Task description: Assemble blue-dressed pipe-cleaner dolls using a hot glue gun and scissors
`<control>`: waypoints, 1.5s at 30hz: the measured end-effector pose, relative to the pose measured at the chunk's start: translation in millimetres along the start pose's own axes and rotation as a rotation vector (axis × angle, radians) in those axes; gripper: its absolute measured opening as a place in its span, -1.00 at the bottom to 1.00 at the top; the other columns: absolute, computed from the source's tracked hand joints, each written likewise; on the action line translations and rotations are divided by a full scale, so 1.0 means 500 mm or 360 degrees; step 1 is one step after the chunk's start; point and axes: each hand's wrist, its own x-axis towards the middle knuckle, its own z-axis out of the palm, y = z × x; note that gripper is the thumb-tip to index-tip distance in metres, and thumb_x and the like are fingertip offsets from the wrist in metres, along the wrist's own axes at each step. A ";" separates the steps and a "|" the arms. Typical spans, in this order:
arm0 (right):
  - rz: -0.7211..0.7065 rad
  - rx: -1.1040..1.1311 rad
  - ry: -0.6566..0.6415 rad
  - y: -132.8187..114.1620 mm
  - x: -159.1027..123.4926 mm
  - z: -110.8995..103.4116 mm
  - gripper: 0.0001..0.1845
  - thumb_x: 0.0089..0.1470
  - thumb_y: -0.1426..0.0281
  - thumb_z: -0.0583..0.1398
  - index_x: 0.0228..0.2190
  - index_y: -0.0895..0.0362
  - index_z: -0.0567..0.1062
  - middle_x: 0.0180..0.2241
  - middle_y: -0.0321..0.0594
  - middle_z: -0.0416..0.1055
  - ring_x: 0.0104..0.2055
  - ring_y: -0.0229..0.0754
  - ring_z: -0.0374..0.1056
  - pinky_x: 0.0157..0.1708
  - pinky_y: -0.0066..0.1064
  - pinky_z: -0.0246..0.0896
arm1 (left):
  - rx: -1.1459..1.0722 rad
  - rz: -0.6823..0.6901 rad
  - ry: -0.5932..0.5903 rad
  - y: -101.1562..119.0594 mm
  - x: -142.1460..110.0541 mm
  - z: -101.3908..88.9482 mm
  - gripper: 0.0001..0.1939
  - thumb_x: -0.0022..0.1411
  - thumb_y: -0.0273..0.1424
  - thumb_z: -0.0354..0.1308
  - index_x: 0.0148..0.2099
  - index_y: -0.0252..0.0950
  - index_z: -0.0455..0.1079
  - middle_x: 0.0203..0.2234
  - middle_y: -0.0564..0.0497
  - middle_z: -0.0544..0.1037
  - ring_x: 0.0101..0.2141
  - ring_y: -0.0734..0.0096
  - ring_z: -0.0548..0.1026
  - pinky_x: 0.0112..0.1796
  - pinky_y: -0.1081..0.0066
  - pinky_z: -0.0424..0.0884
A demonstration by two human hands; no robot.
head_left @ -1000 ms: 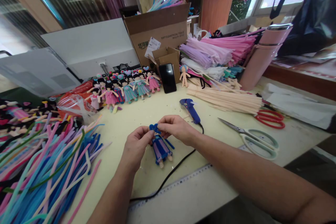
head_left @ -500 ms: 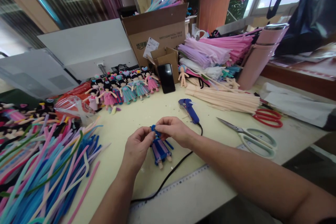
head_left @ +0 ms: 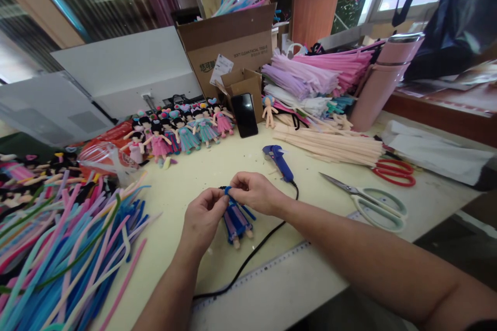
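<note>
A small doll (head_left: pixel 237 223) in a blue and lilac striped dress lies on the pale table, its feet toward me. A blue pipe cleaner (head_left: pixel 228 191) is bent at the doll's upper end, and both hands pinch it there. My left hand (head_left: pixel 204 214) closes thumb and forefinger on its left side. My right hand (head_left: pixel 254 192) is closed on it from the right. The fingers hide the doll's head and most of its upper body. A blue glue gun (head_left: pixel 280 162) lies just beyond my right hand.
Scissors with pale green handles (head_left: pixel 378 207) and red-handled scissors (head_left: pixel 394 171) lie right. Loose pipe cleaners (head_left: pixel 77 264) are heaped left. Finished dolls (head_left: pixel 186 129) stand behind, beside a black phone (head_left: pixel 245 115). A black cord (head_left: pixel 248 264) crosses a ruler (head_left: pixel 267 267). A pink flask (head_left: pixel 382 85) stands back right.
My right fingers have shifted slightly at the blue pipe cleaner, which shows less of its loop now. The doll stays in place, and the whole view has moved a little.
</note>
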 end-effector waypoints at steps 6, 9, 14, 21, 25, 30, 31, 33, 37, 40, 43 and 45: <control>0.0053 0.0230 -0.0146 -0.007 0.001 -0.006 -0.80 0.09 0.38 0.07 -0.53 0.17 0.34 -0.64 -0.38 0.28 -0.60 -0.38 0.20 -0.59 -0.56 0.13 | -0.0058 -0.0026 0.0022 0.002 0.003 -0.005 -0.83 -0.07 -0.28 0.20 -0.51 -0.28 0.38 -0.65 0.13 0.38 -0.55 0.46 0.31 -0.47 0.46 0.25; 0.0141 0.0421 -0.0139 -0.011 0.003 -0.012 -0.76 0.12 0.33 0.06 -0.51 0.19 0.34 -0.55 -0.32 0.34 -0.58 -0.38 0.26 -0.56 -0.53 0.23 | -0.0160 -0.0052 0.0055 0.002 0.006 -0.010 -0.84 -0.08 -0.30 0.22 -0.52 -0.29 0.39 -0.65 0.13 0.39 -0.56 0.48 0.30 -0.48 0.47 0.26; 0.0130 0.0341 -0.0140 -0.011 0.003 -0.016 -0.89 0.02 0.43 0.16 -0.51 0.19 0.38 -0.63 -0.39 0.29 -0.60 -0.40 0.22 -0.58 -0.57 0.17 | -0.0118 -0.0031 0.0026 -0.005 0.008 -0.012 -0.80 -0.04 -0.25 0.23 -0.51 -0.29 0.43 -0.65 0.09 0.42 -0.55 0.45 0.32 -0.47 0.45 0.28; 0.0178 0.0374 -0.0079 -0.014 0.004 -0.017 -0.88 0.01 0.44 0.16 -0.54 0.19 0.38 -0.64 -0.40 0.28 -0.63 -0.41 0.20 -0.60 -0.57 0.14 | -0.0213 -0.0051 0.0045 -0.011 0.011 -0.012 -0.71 0.00 -0.17 0.20 -0.47 -0.32 0.47 -0.62 0.04 0.48 -0.55 0.44 0.34 -0.46 0.43 0.29; 0.0177 0.0350 -0.0120 -0.015 0.002 -0.014 -0.84 0.03 0.41 0.16 -0.54 0.19 0.37 -0.65 -0.39 0.28 -0.63 -0.40 0.20 -0.61 -0.55 0.13 | -0.0236 -0.0079 0.0024 -0.002 0.008 -0.010 -0.82 -0.11 -0.28 0.28 -0.51 -0.29 0.43 -0.65 0.12 0.41 -0.56 0.50 0.30 -0.50 0.48 0.25; 0.0163 0.0363 -0.0216 -0.004 0.000 -0.008 -0.83 -0.04 0.35 0.22 -0.53 0.18 0.37 -0.64 -0.40 0.29 -0.62 -0.39 0.20 -0.61 -0.55 0.13 | -0.0256 -0.0044 0.0073 0.005 0.004 -0.010 -0.84 -0.10 -0.31 0.26 -0.54 -0.28 0.39 -0.68 0.16 0.36 -0.58 0.52 0.28 -0.51 0.48 0.24; 0.0147 0.0355 -0.0227 -0.001 0.001 -0.007 -0.85 -0.07 0.37 0.23 -0.53 0.18 0.37 -0.66 -0.42 0.26 -0.63 -0.40 0.18 -0.62 -0.55 0.10 | -0.0264 -0.0041 0.0074 0.005 0.004 -0.010 -0.84 -0.10 -0.31 0.26 -0.54 -0.28 0.38 -0.69 0.16 0.35 -0.58 0.51 0.28 -0.51 0.49 0.24; 0.0122 0.0343 -0.0228 0.003 0.001 -0.005 -0.89 -0.09 0.43 0.22 -0.54 0.17 0.36 -0.68 -0.45 0.23 -0.64 -0.40 0.16 -0.64 -0.56 0.05 | -0.0276 -0.0040 0.0058 0.004 0.004 -0.010 -0.84 -0.10 -0.32 0.26 -0.55 -0.28 0.38 -0.69 0.16 0.35 -0.58 0.51 0.27 -0.51 0.49 0.23; 0.0187 0.0350 -0.0204 -0.003 0.001 -0.006 -0.92 -0.08 0.48 0.18 -0.54 0.17 0.34 -0.68 -0.46 0.22 -0.65 -0.41 0.15 -0.64 -0.56 0.06 | -0.0289 -0.0042 0.0029 -0.004 0.007 -0.010 -0.81 -0.03 -0.27 0.22 -0.51 -0.30 0.43 -0.64 0.08 0.43 -0.56 0.48 0.29 -0.48 0.46 0.25; 0.0252 0.0398 -0.0204 -0.010 0.001 -0.008 -0.91 -0.07 0.49 0.17 -0.55 0.17 0.34 -0.68 -0.46 0.22 -0.66 -0.42 0.16 -0.63 -0.58 0.08 | -0.0307 -0.0049 0.0045 -0.011 0.010 -0.011 -0.75 0.00 -0.22 0.20 -0.48 -0.32 0.46 -0.61 0.04 0.47 -0.55 0.47 0.30 -0.46 0.44 0.26; 0.0268 0.0466 -0.0215 -0.012 0.001 -0.007 -0.90 -0.06 0.48 0.19 -0.55 0.19 0.35 -0.67 -0.45 0.25 -0.66 -0.42 0.19 -0.64 -0.58 0.09 | -0.0297 -0.0034 0.0060 -0.013 0.012 -0.013 -0.80 -0.06 -0.26 0.26 -0.50 -0.31 0.45 -0.63 0.09 0.44 -0.55 0.47 0.31 -0.46 0.46 0.26; 0.0301 0.0519 -0.0222 -0.012 0.002 -0.004 -0.89 -0.02 0.45 0.17 -0.54 0.20 0.37 -0.64 -0.41 0.30 -0.65 -0.42 0.21 -0.63 -0.58 0.13 | -0.0301 -0.0029 0.0090 -0.012 0.012 -0.015 -0.82 -0.08 -0.29 0.27 -0.52 -0.30 0.43 -0.65 0.11 0.41 -0.55 0.48 0.30 -0.46 0.46 0.25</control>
